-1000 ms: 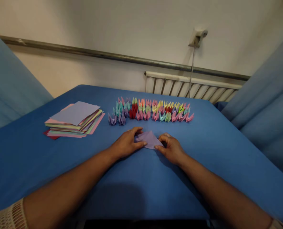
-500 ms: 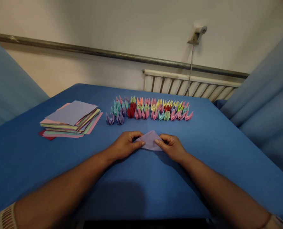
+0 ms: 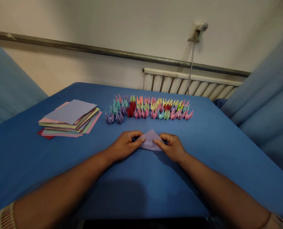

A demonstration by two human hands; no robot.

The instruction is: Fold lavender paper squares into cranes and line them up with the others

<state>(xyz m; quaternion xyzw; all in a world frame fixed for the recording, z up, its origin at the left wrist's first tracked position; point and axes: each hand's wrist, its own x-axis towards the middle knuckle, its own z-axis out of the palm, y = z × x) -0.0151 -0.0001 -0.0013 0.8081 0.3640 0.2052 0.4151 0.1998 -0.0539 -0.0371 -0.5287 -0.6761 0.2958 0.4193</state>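
Fingers (image 3: 139,142) of the left hand (image 3: 124,143) and right hand (image 3: 174,148) gripping a folded lilac paper (image 3: 149,143) from either side, before rows of colourful paper cranes (image 3: 145,113), blue-covered desk (image 3: 217,136), stacked sheets (image 3: 72,113) at left.

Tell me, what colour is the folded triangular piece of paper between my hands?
Light purple: the folded triangular paper shows best in the head view, the only one.

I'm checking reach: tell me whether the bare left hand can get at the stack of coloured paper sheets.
Likely yes: nothing stands between the left hand and the stack, though that hand holds the folded lilac paper triangle.
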